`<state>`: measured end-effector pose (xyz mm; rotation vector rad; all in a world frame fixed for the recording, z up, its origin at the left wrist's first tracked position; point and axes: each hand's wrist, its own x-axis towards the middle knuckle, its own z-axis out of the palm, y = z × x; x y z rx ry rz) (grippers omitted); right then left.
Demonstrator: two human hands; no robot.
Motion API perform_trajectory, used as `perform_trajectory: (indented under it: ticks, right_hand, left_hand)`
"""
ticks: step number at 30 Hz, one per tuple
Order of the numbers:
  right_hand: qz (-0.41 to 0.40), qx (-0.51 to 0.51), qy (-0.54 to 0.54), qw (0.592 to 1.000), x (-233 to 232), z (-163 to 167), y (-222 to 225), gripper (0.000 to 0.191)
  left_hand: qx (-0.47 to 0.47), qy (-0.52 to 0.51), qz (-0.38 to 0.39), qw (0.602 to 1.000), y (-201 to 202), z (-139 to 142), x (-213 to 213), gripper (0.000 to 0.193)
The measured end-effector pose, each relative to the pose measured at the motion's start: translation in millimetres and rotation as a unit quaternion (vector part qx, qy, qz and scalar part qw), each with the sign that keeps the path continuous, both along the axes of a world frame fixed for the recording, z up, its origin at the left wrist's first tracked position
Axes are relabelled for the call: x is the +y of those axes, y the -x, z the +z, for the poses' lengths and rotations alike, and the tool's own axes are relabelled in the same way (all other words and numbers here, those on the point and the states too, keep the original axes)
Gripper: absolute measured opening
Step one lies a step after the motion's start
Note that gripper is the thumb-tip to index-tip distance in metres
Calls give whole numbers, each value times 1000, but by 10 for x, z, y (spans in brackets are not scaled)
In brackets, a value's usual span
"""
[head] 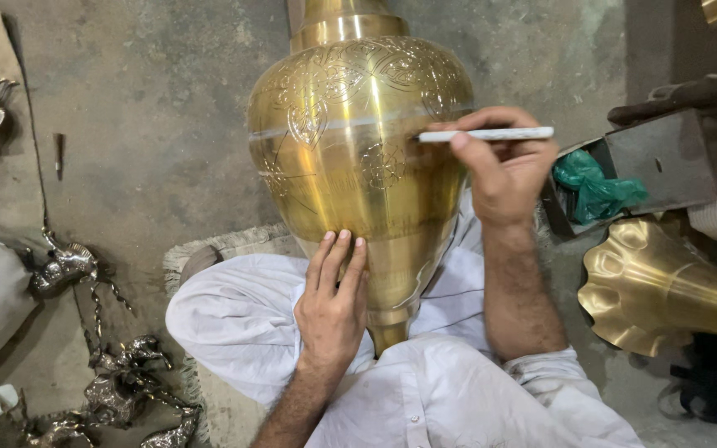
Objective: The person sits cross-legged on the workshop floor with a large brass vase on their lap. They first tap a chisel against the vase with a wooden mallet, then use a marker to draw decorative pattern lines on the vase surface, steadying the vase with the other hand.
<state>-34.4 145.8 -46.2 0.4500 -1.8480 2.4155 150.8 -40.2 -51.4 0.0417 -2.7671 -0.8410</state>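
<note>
Two hands are working on a brass vase (358,158) lying on the person's lap: the left hand (331,311) is pressing flat, fingers open, the right hand (504,170) is pinching a white pen (487,133) against it. A fluted brass piece (657,290), a metal box (649,162) and a green bag (595,187) are lying right; metal figurines (118,382) left.

Left hand (331,309) flat, fingers extended; right hand (504,170) in pinching grip.

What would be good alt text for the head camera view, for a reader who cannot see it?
A person's right hand holds a white pen against a large engraved brass vase resting on their lap, while the left hand steadies its lower part. Silver metal animal figures lie on the floor at left; a fluted brass piece lies at right.
</note>
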Motion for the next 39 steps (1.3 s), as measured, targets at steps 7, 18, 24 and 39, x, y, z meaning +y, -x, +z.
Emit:
perform_trajectory:
  ticks: [7, 18, 24, 39]
  right_hand:
    - [41, -144, 101, 984, 369, -203, -249, 18]
    - [194, -34, -142, 970, 290, 309, 28, 13]
    - [354, 191, -326, 856, -366, 732, 563, 18]
    - [435, 274, -453, 728, -1161, 852, 871, 19]
  left_hand:
    - [15, 3, 8, 1000, -15, -26, 26, 47]
    - [36, -4, 57, 998, -107, -62, 90, 47]
    - [2, 26, 59, 998, -143, -6, 45, 55]
    - [18, 10, 56, 998, -119, -30, -93, 52]
